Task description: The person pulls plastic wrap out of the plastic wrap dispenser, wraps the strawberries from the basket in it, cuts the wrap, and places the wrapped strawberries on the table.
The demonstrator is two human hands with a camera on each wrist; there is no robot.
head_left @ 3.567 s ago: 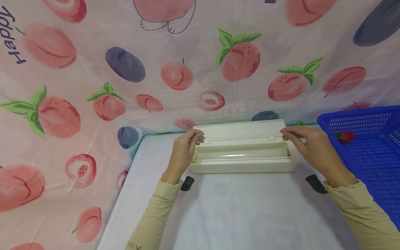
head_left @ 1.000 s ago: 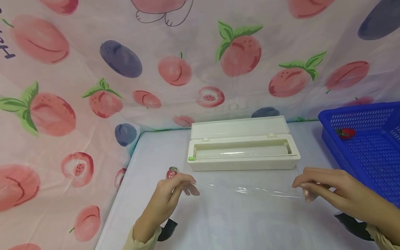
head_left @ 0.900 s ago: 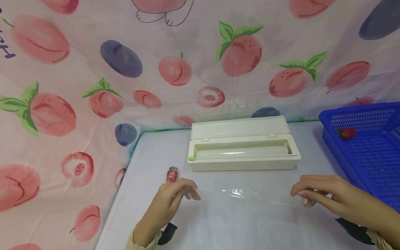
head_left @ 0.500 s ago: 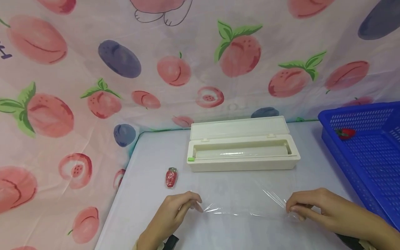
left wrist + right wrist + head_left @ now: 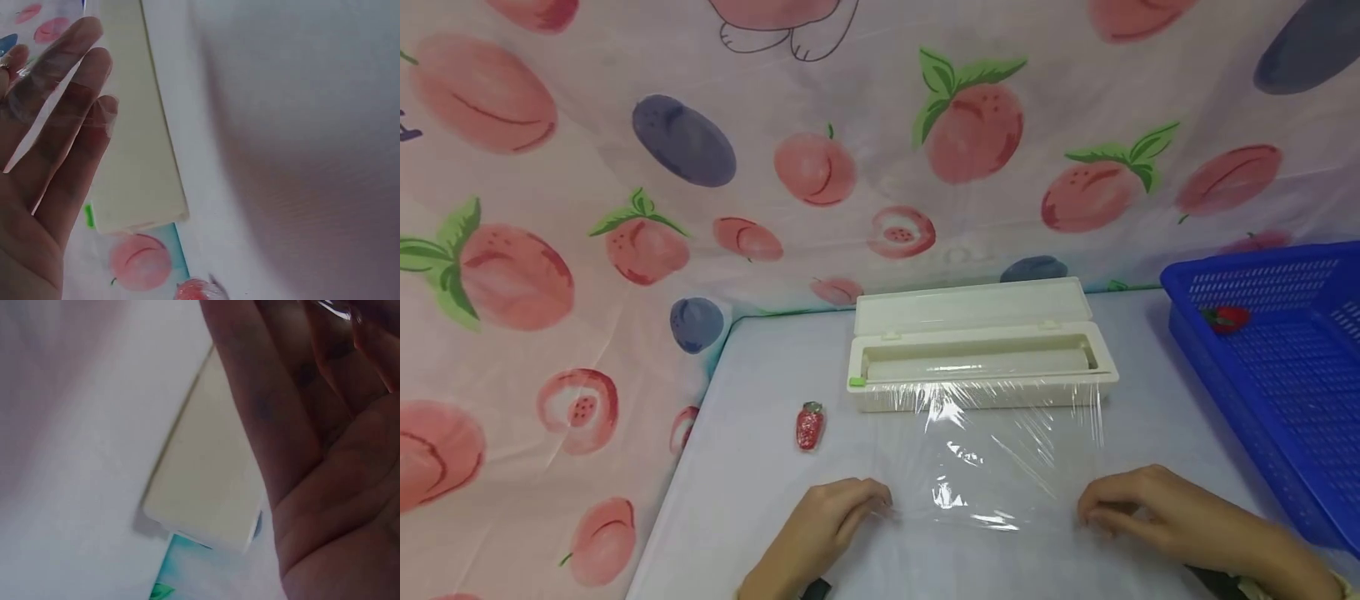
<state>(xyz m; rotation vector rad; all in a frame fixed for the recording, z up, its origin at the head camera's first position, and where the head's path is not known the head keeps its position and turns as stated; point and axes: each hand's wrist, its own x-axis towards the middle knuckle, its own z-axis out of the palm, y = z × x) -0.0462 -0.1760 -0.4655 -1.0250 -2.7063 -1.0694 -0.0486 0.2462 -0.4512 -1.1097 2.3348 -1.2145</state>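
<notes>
A sheet of clear cling film [image 5: 970, 467] stretches from the white dispenser box [image 5: 970, 310] toward the person, shiny and creased. My left hand [image 5: 831, 529] pinches its near left corner, and my right hand [image 5: 1168, 512] pinches the near right corner. Inside the box, whose lid stands raised, lies the film roll [image 5: 977, 365]. In the left wrist view, film clings over the left hand's fingers [image 5: 94, 75]. The right wrist view shows the palm and fingers [image 5: 250, 406], with the thumb and fingertip contact out of sight.
A red strawberry [image 5: 810, 427], apparently film-wrapped, lies on the white table left of the box. The blue basket [image 5: 1225, 400] on the right holds another strawberry [image 5: 1227, 318]. A fruit-print cloth [image 5: 850, 100] hangs behind the table.
Both hands have moved from the box back toward the person, drawing the film out from the roll. The wrapped strawberry, earlier partly behind the left hand, is fully visible.
</notes>
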